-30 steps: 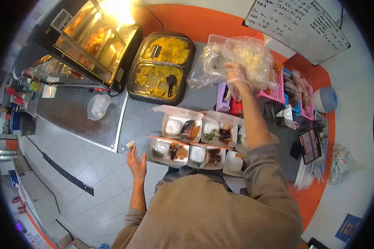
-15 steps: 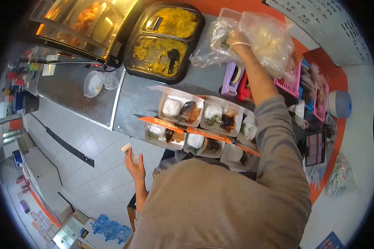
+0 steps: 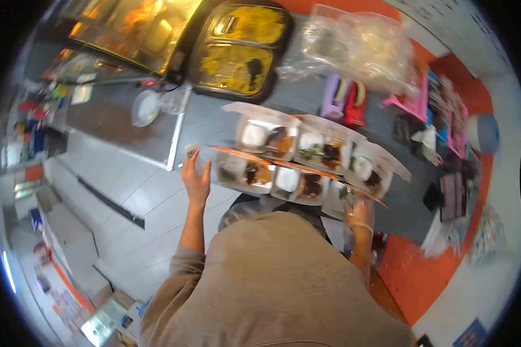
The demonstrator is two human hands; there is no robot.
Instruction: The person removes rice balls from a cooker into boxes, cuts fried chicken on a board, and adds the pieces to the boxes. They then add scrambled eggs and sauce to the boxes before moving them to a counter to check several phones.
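Note:
Six-odd open paper food boxes stand in two rows; the front ones include a left box (image 3: 219,176), a middle box (image 3: 278,195) and a right box (image 3: 330,207). They hold white rice (image 3: 287,178) and dark, saucy food (image 3: 311,185). At the right box, my right hand (image 3: 360,215), in a clear plastic glove, has its fingers closed at some green leaves (image 3: 346,193); blur hides the exact grip. Left of the boxes, my left hand (image 3: 195,184) is raised, pinching a small pale piece (image 3: 190,149) at its fingertips, thumb apart.
Behind the boxes sit a black two-part tray (image 3: 198,87) of yellow food, clear plastic bags (image 3: 376,49), and purple (image 3: 333,104) and red (image 3: 355,110) tape dispensers. Pink baskets (image 3: 422,101) stand right. A lit food warmer (image 3: 156,52) and white bowl (image 3: 146,108) are left.
My right hand has come from the plastic bag down to the front right box, where green leaves now show. My left hand has risen beside the boxes, still with the pale piece. The view shifted.

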